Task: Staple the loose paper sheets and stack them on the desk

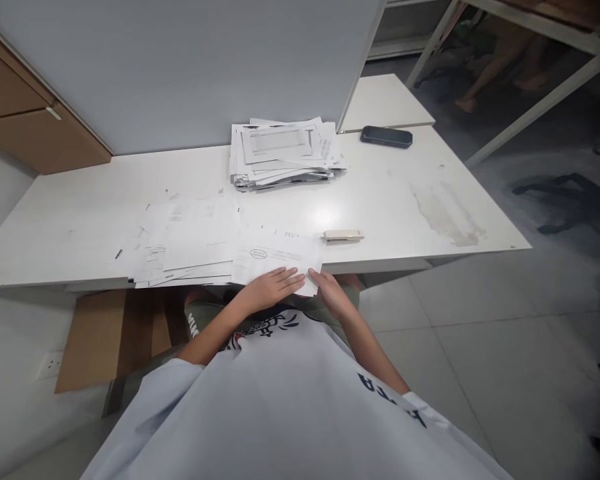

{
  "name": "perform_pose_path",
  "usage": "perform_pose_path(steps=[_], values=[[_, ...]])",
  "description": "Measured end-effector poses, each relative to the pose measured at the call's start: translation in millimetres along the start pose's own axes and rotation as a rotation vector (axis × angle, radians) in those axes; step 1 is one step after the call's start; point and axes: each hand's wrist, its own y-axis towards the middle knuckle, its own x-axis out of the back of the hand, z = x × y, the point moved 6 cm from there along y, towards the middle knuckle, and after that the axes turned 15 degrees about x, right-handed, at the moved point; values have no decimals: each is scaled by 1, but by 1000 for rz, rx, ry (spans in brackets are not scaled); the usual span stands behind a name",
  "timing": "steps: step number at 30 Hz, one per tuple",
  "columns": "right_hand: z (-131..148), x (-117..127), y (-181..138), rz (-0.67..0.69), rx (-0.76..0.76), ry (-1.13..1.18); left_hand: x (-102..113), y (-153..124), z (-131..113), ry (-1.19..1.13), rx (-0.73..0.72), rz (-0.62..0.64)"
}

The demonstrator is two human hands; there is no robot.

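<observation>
Hands flat: left hand [271,288] pressed on sheet [275,260], right hand [330,292] pinched its corner. Sheet overhung bench [405,200] edge; could slip off.

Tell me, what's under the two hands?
The left hand and right hand rest on a printed sheet of paper at the edge of the white desk. Whether more sheets lie beneath it is hidden.

Paper stack [285,153] at desk [405,200] rear, phone [386,136] right of it; stapler [343,235] nr front edge; cardboard [97,340] under desk.
</observation>
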Motion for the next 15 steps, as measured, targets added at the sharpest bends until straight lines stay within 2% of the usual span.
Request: perform_pose_path(steps=[3, 8, 11, 15], values=[[-4, 1, 4, 24, -4, -26, 0, 7, -6, -12, -43, -31], [0, 9, 2, -14, 11, -16, 1, 7, -9, 63, -26, -112], [4, 18, -2, -45, 10, -2, 8, -1, 0, 90, 69, -172], [-1, 32, -5, -66, -51, -61, 15, -18, 19, 78, 254, -185]])
